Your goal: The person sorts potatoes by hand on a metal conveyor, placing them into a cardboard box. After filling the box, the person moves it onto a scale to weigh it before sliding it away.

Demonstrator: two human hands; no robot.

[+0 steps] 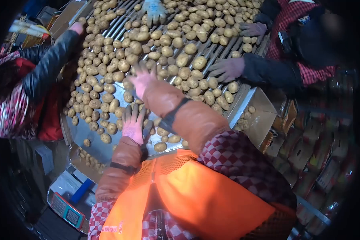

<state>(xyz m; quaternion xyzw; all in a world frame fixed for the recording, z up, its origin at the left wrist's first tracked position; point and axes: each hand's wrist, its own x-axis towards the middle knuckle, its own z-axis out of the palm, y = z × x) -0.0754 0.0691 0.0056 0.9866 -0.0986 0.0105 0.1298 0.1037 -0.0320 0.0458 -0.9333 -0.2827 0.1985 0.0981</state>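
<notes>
Many potatoes (184, 74) lie spread over a sorting table of metal bars and a smooth sheet-metal tray (120, 138). My left hand (133, 124), in a pink glove with grey fingers, rests low over the tray among loose potatoes. Its fingers are stretched out and hold nothing. Farther up, my right hand (143, 78) reaches across to the left over the potatoes, in a matching glove. Its fingers are spread and slightly blurred, right at the potatoes around it. Brown sleeves cover both my forearms.
At the right, a co-worker's gloved hands (231, 69) lie at the potatoes. Another person's gloved hand (154, 11) reaches in from the top, and a person at the left has a hand (77, 28) at the edge. Cardboard boxes (259, 114) with potatoes flank the tray; a scale (67, 211) sits lower left.
</notes>
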